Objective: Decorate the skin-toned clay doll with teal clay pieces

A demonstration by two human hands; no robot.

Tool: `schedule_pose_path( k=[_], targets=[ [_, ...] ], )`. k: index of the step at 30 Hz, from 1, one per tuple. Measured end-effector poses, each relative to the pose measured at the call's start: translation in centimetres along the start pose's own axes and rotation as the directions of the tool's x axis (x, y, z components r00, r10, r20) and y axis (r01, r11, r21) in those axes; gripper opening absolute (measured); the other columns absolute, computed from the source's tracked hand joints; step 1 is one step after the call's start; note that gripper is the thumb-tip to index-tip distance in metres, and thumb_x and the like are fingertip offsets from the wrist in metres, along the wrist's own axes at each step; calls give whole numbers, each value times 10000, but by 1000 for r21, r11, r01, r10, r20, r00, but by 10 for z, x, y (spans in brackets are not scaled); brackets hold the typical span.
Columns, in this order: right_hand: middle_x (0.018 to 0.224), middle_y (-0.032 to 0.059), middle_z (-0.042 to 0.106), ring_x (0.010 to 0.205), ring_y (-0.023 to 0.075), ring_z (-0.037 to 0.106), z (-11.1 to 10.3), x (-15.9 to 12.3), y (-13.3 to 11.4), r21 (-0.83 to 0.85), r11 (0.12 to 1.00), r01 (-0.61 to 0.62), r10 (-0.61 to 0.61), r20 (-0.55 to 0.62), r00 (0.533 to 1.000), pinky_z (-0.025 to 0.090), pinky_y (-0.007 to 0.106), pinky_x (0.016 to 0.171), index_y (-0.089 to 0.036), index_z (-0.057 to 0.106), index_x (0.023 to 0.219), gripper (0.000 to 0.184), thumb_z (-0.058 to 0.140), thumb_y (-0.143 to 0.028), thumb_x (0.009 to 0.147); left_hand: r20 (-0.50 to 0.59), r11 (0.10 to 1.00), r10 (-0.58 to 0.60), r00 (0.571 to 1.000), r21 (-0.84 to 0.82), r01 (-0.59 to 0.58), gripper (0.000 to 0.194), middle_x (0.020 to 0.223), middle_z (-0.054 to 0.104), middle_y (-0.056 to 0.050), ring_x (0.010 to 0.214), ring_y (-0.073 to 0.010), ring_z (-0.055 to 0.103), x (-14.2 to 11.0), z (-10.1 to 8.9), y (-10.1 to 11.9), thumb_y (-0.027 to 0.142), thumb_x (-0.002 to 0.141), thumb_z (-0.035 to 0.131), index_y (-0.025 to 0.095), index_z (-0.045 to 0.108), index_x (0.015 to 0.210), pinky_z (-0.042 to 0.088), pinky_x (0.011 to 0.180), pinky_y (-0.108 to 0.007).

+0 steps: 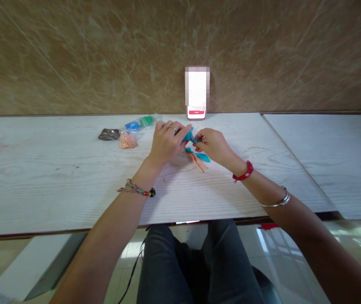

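Observation:
My left hand is closed around a soft teal lump that looks like modelling clay, with a bit of clear plastic showing near it. At the lump's right end, the fingers of my right hand pinch a narrow, drawn-out part of the same teal clay. Just below both hands, a flat teal piece lies on the white table. Thin peach-coloured strips lie beside and partly under it. My left fingers hide part of the teal lump.
To the left lie a brown packet, a peach lump in clear wrap and a clear packet with blue and green lumps. A phone leans upright against the marbled wall. The table's front edge runs above my knees.

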State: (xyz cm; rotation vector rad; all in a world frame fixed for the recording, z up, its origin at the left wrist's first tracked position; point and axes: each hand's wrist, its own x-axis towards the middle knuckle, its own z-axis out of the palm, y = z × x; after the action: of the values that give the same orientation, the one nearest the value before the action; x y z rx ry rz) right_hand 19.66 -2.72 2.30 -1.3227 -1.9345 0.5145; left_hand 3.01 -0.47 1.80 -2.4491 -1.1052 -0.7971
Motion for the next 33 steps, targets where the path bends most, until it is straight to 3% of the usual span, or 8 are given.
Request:
schedule_pose_path(
  k=[5, 10, 16, 19, 22, 24, 28, 33],
  targets=[
    [735, 29, 595, 734, 150, 546, -1, -2, 0, -167, 982, 89, -103, -81, 991, 414, 285, 692, -175, 615, 727, 143, 546, -50, 714, -20, 1000, -29, 999, 11, 29, 300, 964, 604, -81, 954, -254, 517, -1, -1, 2, 270, 878, 439, 231, 554, 1152, 351, 824, -434],
    [706, 26, 569, 718, 136, 522, -1, -2, 1, -227, 956, 186, -205, -63, 977, 401, 271, 681, -180, 622, 661, 183, 503, -88, 764, -34, 999, -33, 999, 21, 34, 284, 935, 603, -70, 934, -252, 521, -4, -3, 1, 294, 883, 429, 252, 543, 1140, 354, 820, -436],
    [668, 25, 595, 674, 139, 528, -2, 0, -5, -200, 976, 92, -104, -47, 993, 400, 281, 648, -169, 615, 604, 147, 549, -53, 665, -58, 998, -28, 998, 49, 31, 246, 873, 604, -62, 888, -248, 543, -7, -1, 2, 292, 892, 410, 263, 548, 1094, 358, 787, -435],
    [601, 3, 599, 598, 124, 544, 4, -4, -8, -35, 999, -38, 41, 86, 995, 418, 269, 591, -165, 617, 610, 105, 599, -65, 636, -79, 994, -89, 993, 52, 93, 230, 860, 593, -63, 887, -248, 542, -7, 1, 0, 299, 899, 400, 256, 556, 1062, 355, 792, -446],
    [525, -26, 579, 516, 104, 561, 8, -6, -8, 259, 940, -221, 134, 313, 940, 444, 240, 519, -160, 603, 636, 104, 603, -56, 644, -177, 977, -183, 967, 73, 198, 224, 864, 584, -67, 888, -251, 543, -7, 2, -6, 301, 903, 393, 246, 549, 1054, 356, 787, -453],
    [552, -30, 588, 538, 93, 582, 3, -4, -6, 428, 872, -237, 145, 237, 961, 475, 231, 543, -164, 586, 661, 92, 607, -74, 663, -218, 976, -180, 959, 82, 202, 216, 864, 584, -64, 881, -245, 546, -8, 3, -11, 305, 898, 406, 249, 541, 1058, 363, 785, -445],
    [620, -31, 584, 587, 88, 605, -21, 5, 2, 626, 770, -122, 154, 3, 988, 520, 244, 609, -161, 571, 720, 114, 670, -204, 683, -214, 983, -158, 964, 62, 175, 219, 894, 589, -60, 917, -245, 542, -9, 4, -17, 309, 882, 443, 264, 526, 1079, 364, 819, -437],
    [713, -17, 614, 591, 92, 633, -24, 9, 11, 655, 735, -178, 177, 68, 982, 526, 232, 580, -166, 534, 892, 206, 654, -237, 739, -94, 986, -167, 981, 1, 168, 289, 1016, 596, -68, 999, -246, 523, -6, 1, -19, 279, 871, 465, 257, 501, 1157, 335, 896, -427]
  ],
)
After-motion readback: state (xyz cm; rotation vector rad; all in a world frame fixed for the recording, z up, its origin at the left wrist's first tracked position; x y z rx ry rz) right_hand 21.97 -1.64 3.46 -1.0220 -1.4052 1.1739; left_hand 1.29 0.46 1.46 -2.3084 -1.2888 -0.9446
